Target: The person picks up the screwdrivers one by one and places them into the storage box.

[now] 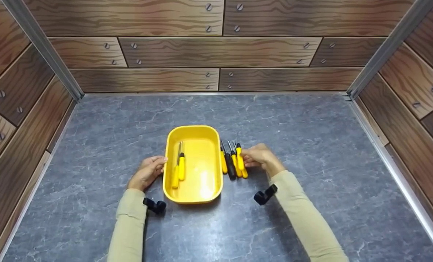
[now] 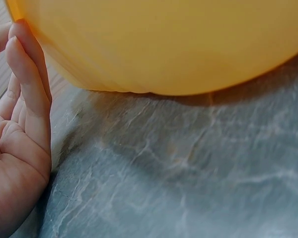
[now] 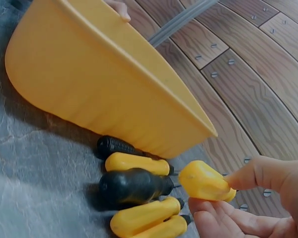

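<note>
A yellow plastic tray (image 1: 198,156) stands on the floor panel, with two yellow-handled screwdrivers (image 1: 181,169) lying along its left side. My left hand (image 1: 148,171) pinches the tray's left rim, thumb on top and fingers outside. To the right of the tray, my right hand (image 1: 258,155) holds a yellow screwdriver (image 3: 201,181) by its handle between thumb and fingers, raised above the others. Beneath it several screwdrivers lie side by side, among them a thick black-handled one (image 3: 134,186) and a yellow-handled one (image 3: 139,163). The held screwdriver's tip is hard to make out.
The grey marbled surface (image 1: 103,145) spreads around the tray. Wood-patterned walls (image 1: 216,52) with metal edge strips enclose it at the back and both sides. A small black camera (image 1: 154,206) is strapped to the left wrist, another (image 1: 265,195) to the right.
</note>
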The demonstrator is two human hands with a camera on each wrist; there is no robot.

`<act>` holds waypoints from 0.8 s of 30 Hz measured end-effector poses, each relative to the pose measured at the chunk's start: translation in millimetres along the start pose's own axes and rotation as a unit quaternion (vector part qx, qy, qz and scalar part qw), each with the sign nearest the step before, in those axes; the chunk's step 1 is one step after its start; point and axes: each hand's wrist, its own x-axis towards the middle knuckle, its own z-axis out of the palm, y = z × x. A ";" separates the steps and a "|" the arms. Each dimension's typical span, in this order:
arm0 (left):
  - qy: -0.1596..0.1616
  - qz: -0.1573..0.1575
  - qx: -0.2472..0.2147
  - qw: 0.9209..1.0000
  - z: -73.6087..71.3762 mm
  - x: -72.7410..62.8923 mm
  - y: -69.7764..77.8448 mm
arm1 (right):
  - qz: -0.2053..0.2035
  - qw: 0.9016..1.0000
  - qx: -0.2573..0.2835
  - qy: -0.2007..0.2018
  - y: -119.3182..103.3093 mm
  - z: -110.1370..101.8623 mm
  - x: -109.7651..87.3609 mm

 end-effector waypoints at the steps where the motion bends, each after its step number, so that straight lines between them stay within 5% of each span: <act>1: 0.001 0.001 0.001 1.000 0.2 0.1 0.1 | -0.003 1.000 -0.002 -0.002 -1.0 0.8 -0.6; 24: -0.012 0.005 -0.002 1.000 -1.4 -0.5 0.7 | -0.028 0.999 -0.001 -0.021 -21.8 17.3 -10.1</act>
